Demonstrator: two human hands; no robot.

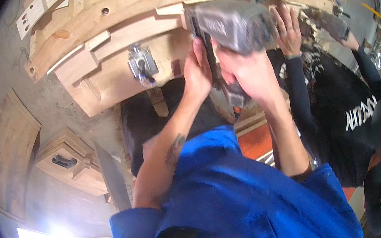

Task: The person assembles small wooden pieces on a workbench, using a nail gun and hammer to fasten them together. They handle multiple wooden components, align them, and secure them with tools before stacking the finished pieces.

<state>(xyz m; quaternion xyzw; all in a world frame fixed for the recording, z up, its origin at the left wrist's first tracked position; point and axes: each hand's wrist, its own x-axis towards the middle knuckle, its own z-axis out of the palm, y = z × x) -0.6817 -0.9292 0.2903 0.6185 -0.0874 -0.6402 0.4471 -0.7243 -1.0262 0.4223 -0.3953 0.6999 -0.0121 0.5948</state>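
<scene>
Both hands up on a grey pneumatic nail gun [231,24], nose pressed against the curved plywood jig [137,10] overhead. Left hand [196,72] wrapped around the front of the grip, fingers clenched on the dark handle, probably steadying the nose against recoil. Right hand [249,75] clamped over the rear of the grip below the grey body, likely carrying the weight; trigger finger hidden, cannot tell whether pressed. Tool held tight to the lower edge of the jig, near its right half, likely to keep the nose square to the layered wood strips.

Left of the gun, a metal toggle clamp [142,65] bolted on a wood block at the jig's lower edge, close but clear of the hands. Just right of the gun, a co-worker's hand [288,29] flat on the same jig, fingers spread, black sleeve [299,100] running down beside the right forearm. Crowded there: that hand almost touching the tool body. Farther right, a second grey tool [332,23] in the co-worker's other hand. Lower left, a wooden box with a black handle [63,160] against the wall, well apart. Blue work shirt [239,199] filling the lower edge.
</scene>
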